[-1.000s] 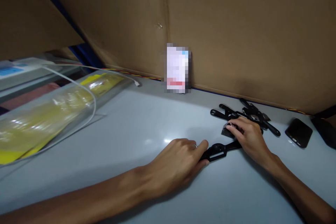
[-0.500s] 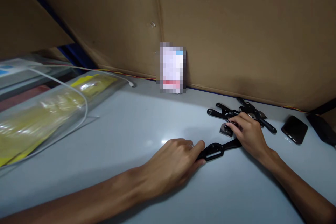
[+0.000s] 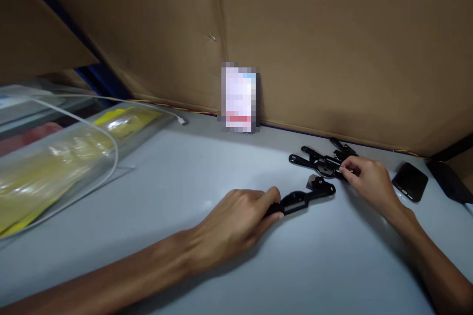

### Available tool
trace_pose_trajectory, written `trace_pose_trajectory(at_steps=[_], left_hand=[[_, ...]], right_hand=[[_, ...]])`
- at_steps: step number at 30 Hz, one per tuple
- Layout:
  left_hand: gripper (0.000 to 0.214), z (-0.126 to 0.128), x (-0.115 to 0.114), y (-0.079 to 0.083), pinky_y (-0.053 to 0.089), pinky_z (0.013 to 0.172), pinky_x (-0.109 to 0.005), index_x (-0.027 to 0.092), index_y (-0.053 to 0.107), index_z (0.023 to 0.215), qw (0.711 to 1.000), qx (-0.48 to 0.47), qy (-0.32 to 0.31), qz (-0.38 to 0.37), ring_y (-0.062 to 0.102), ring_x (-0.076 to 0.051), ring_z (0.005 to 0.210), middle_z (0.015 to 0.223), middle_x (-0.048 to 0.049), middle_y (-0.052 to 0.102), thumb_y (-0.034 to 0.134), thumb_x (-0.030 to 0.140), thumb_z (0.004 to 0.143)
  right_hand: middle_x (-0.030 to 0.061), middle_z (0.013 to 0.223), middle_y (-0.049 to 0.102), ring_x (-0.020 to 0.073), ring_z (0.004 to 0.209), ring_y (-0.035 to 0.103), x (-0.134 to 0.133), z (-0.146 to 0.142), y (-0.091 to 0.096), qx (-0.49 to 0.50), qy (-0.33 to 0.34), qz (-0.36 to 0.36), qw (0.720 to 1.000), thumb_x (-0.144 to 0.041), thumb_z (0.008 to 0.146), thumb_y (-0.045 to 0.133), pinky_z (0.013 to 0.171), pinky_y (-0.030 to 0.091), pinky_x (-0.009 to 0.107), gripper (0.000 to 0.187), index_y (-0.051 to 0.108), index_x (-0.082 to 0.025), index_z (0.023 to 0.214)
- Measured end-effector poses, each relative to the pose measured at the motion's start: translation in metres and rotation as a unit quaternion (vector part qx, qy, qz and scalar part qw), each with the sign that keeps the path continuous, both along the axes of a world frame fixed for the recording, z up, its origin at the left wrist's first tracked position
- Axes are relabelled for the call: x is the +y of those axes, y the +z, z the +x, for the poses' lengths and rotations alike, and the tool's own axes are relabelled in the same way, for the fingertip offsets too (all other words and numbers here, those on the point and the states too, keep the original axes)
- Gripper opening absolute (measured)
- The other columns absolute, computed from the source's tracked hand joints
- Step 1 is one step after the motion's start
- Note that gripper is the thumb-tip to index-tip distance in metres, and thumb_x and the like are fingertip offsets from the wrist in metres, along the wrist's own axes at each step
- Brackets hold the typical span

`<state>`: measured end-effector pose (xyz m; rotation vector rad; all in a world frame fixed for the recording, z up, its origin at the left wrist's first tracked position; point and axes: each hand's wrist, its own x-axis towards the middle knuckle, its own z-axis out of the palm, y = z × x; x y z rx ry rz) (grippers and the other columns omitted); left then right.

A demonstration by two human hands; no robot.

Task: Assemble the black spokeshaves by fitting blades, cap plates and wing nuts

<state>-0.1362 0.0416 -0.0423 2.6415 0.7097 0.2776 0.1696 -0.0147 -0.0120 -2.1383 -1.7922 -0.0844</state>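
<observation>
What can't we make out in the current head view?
Head view, all:
Gripped end of the black tool: hidden in the left hand.
Whether the right hand grips the black pile: fingers cover the spot.
Content of the upright panel: pixelated.
Left end of the clear bag: cut off by picture edge.

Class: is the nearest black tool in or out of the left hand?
In: the left hand grips one end of the tool; the rest shows.

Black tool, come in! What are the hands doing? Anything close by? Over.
Left hand gripping black tool. Right hand at pile of similar tools. Small dark part near held tool's free end.
</observation>
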Motion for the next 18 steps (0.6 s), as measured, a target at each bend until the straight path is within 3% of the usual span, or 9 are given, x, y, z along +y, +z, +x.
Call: trace_pose_trajectory(at_steps=[4, 8, 14, 18], left_hand=[[0.027, -0.005, 0.023, 0.004, 0.040, 0.058, -0.029, 0.020, 0.053, 0.104, 0.991, -0.053, 0.122, -0.011, 0.062, -0.019, 0.060, 0.076, -0.0024, 0.070, 0.040, 0.043, 0.101], [0.029, -0.007, 0.045, 0.009, 0.036, 0.055, -0.029, 0.021, 0.055, 0.099, 0.975, -0.033, 0.219, 0.019, 0.059, -0.020, 0.056, 0.066, -0.0017, 0.066, 0.040, 0.046, 0.099], [0.030, -0.010, 0.055, 0.003, 0.037, 0.054, -0.030, 0.021, 0.057, 0.097, 0.970, 0.010, 0.239, 0.041, 0.059, -0.021, 0.056, 0.070, -0.0049, 0.070, 0.041, 0.046, 0.098], [0.030, -0.013, 0.055, -0.004, 0.038, 0.053, -0.030, 0.022, 0.056, 0.096, 0.972, 0.001, 0.225, 0.066, 0.061, -0.022, 0.056, 0.069, -0.0046, 0.072, 0.039, 0.047, 0.099]], right_hand=[[-0.0009, 0.066, 0.068, 0.0179, 0.060, 0.057, 0.001, 0.012, -0.002, 0.018, 0.013, -0.048, 0.999, -0.030, 0.085, 0.062, 0.057, 0.033, 0.030, 0.014, 0.072, -0.025, 0.076], [-0.0005, 0.064, 0.066, 0.0169, 0.060, 0.055, 0.003, 0.015, 0.002, 0.026, 0.009, -0.039, 0.999, -0.042, 0.094, 0.053, 0.058, 0.035, 0.029, 0.032, 0.071, -0.024, 0.074], [0.0040, 0.058, 0.060, 0.0199, 0.057, 0.052, 0.001, 0.030, 0.012, -0.033, -0.077, -0.005, 0.996, -0.042, 0.098, 0.044, 0.057, 0.027, 0.033, 0.044, 0.068, -0.022, 0.068], [0.0074, 0.065, 0.065, 0.0224, 0.062, 0.056, -0.001, 0.041, 0.013, -0.064, -0.113, -0.019, 0.991, -0.038, 0.098, 0.048, 0.057, 0.026, 0.033, 0.038, 0.072, -0.022, 0.074]])
